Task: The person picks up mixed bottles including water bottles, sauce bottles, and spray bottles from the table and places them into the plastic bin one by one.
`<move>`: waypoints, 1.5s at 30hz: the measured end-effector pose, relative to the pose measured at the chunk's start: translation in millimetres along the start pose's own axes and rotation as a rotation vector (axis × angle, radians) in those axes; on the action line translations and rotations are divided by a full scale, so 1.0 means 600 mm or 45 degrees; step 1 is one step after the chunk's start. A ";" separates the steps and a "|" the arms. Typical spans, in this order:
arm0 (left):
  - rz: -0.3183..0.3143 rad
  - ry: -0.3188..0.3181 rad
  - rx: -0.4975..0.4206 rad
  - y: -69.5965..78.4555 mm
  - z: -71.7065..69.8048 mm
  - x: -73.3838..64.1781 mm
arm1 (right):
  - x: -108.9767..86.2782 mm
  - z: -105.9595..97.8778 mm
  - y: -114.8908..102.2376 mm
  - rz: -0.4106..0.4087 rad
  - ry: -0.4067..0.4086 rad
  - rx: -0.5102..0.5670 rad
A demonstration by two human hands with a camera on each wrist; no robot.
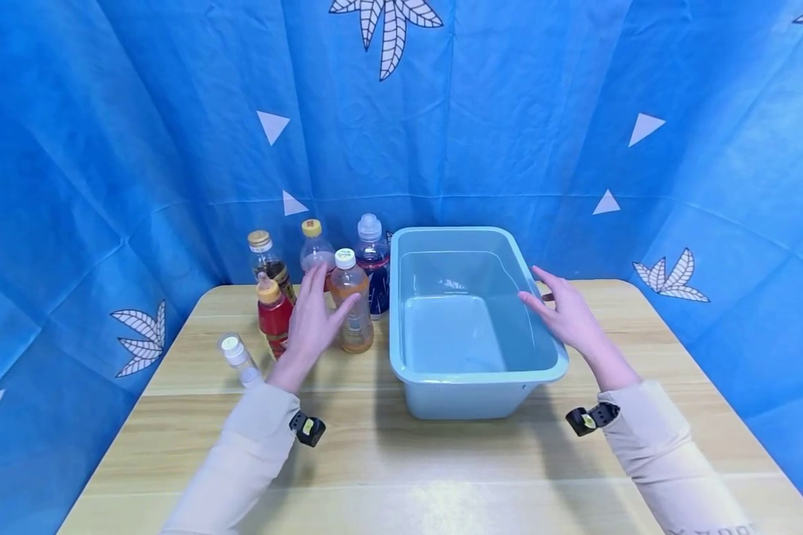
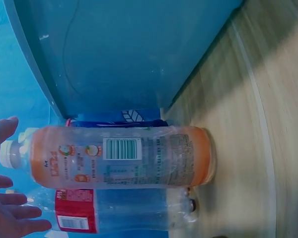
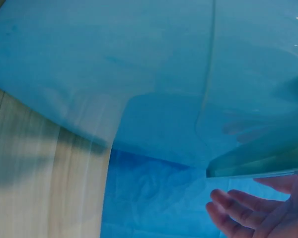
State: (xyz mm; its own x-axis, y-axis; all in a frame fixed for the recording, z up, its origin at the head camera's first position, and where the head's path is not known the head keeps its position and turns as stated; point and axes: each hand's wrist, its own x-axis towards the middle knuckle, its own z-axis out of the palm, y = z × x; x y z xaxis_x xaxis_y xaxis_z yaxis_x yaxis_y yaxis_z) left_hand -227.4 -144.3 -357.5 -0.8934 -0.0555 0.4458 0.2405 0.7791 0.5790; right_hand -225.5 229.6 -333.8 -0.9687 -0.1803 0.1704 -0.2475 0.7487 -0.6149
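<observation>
A light blue plastic tub [image 1: 451, 334] stands on the table with nothing in it. My right hand [image 1: 565, 308] is at its right rim, fingers extended and slightly bent; in the right wrist view the fingers [image 3: 238, 208] lie outside the rim, and whether they touch it I cannot tell. Left of the tub, my left hand [image 1: 314, 323] is spread beside an upright clear bottle with an orange-patterned label [image 1: 355, 305] and white cap. The left wrist view shows the thumb and fingers parted around the cap end [image 2: 7, 153], without a grip on it.
Around the left hand stand a red squeeze bottle [image 1: 274, 316], a dark-liquid bottle [image 1: 268, 260], a yellow-capped bottle [image 1: 312, 238], a dark blue-labelled bottle [image 1: 378, 279] and a small white-capped bottle [image 1: 237, 353]. A blue curtain [image 1: 508, 134] hangs behind the wooden table [image 1: 348, 461].
</observation>
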 end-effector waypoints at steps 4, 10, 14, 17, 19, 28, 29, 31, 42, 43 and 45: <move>-0.017 0.040 -0.070 -0.006 0.009 0.005 | -0.003 0.004 0.006 0.064 0.045 0.074; -0.049 0.094 -0.155 -0.013 0.022 0.010 | -0.001 0.009 0.015 0.109 0.131 0.166; -0.071 0.114 -0.181 -0.016 0.029 0.012 | 0.002 0.012 0.020 0.137 0.147 0.229; -0.076 0.120 -0.204 -0.018 0.033 0.012 | 0.004 0.014 0.023 0.169 0.144 0.279; -0.077 0.117 -0.219 -0.020 0.036 0.013 | 0.006 0.015 0.025 0.196 0.144 0.309; -0.093 0.105 -0.321 -0.027 0.044 0.014 | 0.011 0.015 0.025 0.259 0.153 0.393; -0.098 0.103 -0.331 -0.027 0.044 0.014 | 0.011 0.015 0.026 0.267 0.147 0.395; -0.105 0.101 -0.345 -0.029 0.046 0.015 | 0.012 0.014 0.027 0.274 0.135 0.401; -0.098 0.126 -0.411 -0.034 0.050 0.015 | 0.013 0.019 0.041 0.232 0.138 0.553; -0.097 0.129 -0.418 -0.035 0.051 0.016 | 0.013 0.020 0.042 0.228 0.143 0.572; -0.093 0.135 -0.432 -0.036 0.051 0.016 | 0.012 0.022 0.043 0.231 0.150 0.612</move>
State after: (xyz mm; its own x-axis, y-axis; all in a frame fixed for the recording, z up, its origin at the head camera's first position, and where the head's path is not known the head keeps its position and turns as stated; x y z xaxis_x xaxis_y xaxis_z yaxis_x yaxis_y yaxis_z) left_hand -252.7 -142.2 -386.7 -0.8727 -0.1816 0.4532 0.3059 0.5199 0.7975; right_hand -239.0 239.3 -358.6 -0.9951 0.0189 0.0968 -0.0825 0.3790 -0.9217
